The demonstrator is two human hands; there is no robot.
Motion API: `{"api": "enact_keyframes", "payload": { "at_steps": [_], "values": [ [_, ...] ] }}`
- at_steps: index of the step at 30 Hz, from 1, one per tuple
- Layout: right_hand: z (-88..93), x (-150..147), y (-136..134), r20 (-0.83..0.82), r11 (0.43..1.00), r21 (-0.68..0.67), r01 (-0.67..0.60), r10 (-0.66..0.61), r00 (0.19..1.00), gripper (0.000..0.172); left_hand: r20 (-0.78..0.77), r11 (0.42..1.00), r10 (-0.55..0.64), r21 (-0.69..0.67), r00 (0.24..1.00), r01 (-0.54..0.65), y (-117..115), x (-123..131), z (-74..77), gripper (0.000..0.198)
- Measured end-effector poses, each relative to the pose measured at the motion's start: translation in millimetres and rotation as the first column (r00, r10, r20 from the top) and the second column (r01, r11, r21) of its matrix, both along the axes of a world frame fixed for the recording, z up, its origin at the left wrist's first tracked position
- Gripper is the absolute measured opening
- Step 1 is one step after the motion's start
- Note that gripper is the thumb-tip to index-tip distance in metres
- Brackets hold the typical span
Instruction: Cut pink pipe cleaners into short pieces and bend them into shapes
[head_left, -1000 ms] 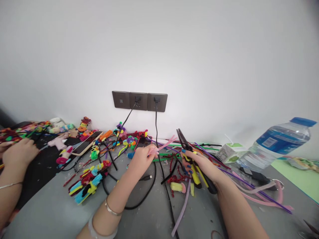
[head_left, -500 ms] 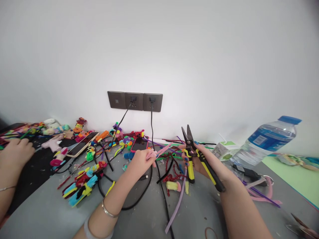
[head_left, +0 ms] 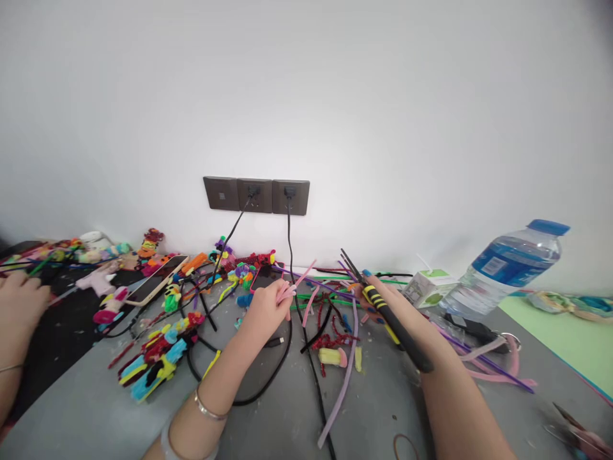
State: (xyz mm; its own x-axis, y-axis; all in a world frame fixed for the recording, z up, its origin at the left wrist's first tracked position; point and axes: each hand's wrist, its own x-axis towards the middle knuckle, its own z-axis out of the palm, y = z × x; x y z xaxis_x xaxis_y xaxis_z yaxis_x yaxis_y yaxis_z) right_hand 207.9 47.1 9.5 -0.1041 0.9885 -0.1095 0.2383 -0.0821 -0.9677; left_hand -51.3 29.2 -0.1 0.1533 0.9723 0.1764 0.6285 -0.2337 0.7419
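A small bunch of pink stems (head_left: 304, 275) is jutting up and away from the left fingertips, which are pinching it tightly. The left hand (head_left: 267, 308) is grasping nothing else visible. A short pink piece (head_left: 310, 308) is showing just right of those fingers. Farther right, the right hand (head_left: 401, 301) is gripping yellow-and-black pliers (head_left: 400, 333), its fingers curling around the handles; the tips are pointing up and toward the left hand, well apart from the stems. The pliers are standing nearly edge-on, so how wide they are parting is unclear.

The hands seem to be working the stems between cuts; bringing tool and stems together would be calling for a steady left pinch and a turned right wrist.

Between both sets of fingers, nearer the body, a lavender stem (head_left: 345, 370) is lying beside a yellow piece (head_left: 329, 356). Beyond the right fingers, a bottle (head_left: 507, 268) is leaning.
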Motion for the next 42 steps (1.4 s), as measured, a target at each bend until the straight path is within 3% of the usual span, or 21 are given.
{"api": "enact_keyframes", "payload": {
  "at_steps": [2, 7, 13, 18, 23, 28, 30, 32, 36, 42],
  "values": [
    [-4.1, 2.2, 1.1, 0.135, 1.0, -0.005, 0.026, -0.025, 0.991, 0.051, 0.003, 1.0, 0.02, 0.014, 1.0, -0.02, -0.5, -0.2, 1.4, 0.012],
    [-14.6, 1.0, 3.0, 0.384, 0.995, -0.078, -0.055, 0.081, 0.92, 0.042, 0.004, 1.0, 0.006, 0.02, 1.0, -0.006, -0.4, 1.1, -0.1, 0.009],
    [-21.7, 3.4, 6.0, 0.376, 0.984, -0.127, -0.123, 0.162, 0.912, 0.038, -0.023, 1.0, -0.004, -0.007, 1.0, 0.004, 0.1, 3.7, -2.8, 0.019],
    [-13.5, 6.2, 3.5, 0.543, 0.995, 0.052, -0.091, 0.048, 0.839, 0.04, -0.034, 0.999, -0.008, -0.033, 0.999, 0.007, -0.4, 3.9, -2.3, 0.023],
    [-4.8, 5.1, 1.2, 0.58, 0.998, 0.061, -0.031, -0.01, 0.815, 0.036, -0.037, 0.997, -0.035, -0.066, 0.999, 0.032, 0.3, 4.7, -4.9, 0.02],
    [-9.9, 23.1, 6.1, 0.607, 0.934, 0.308, 0.182, -0.34, 0.719, 0.029, -0.017, 1.0, -0.014, -0.012, 1.0, 0.014, -0.2, 4.4, -4.9, 0.004],
    [-15.9, 32.6, 9.0, 0.624, 0.915, 0.333, 0.227, -0.395, 0.675, 0.027, -0.019, 1.0, 0.01, 0.027, 1.0, -0.01, -0.6, 3.8, -4.6, 0.004],
    [-22.0, 38.6, 11.4, 0.657, 0.92, 0.305, 0.246, -0.39, 0.645, 0.023, -0.013, 0.998, 0.034, 0.057, 0.999, -0.034, -0.8, 3.3, -4.7, 0.004],
    [-29.0, 35.9, 13.7, 0.659, 0.953, 0.207, 0.219, -0.301, 0.689, 0.016, -0.018, 0.996, 0.037, 0.081, 0.999, -0.035, -0.6, 3.0, -5.8, 0.006],
    [-23.7, 21.9, 12.4, 0.622, 0.963, 0.198, 0.18, -0.266, 0.736, 0.015, -0.025, 0.996, 0.005, 0.092, 1.0, -0.002, 0.8, 3.2, -8.1, 0.005]
  ]
}}
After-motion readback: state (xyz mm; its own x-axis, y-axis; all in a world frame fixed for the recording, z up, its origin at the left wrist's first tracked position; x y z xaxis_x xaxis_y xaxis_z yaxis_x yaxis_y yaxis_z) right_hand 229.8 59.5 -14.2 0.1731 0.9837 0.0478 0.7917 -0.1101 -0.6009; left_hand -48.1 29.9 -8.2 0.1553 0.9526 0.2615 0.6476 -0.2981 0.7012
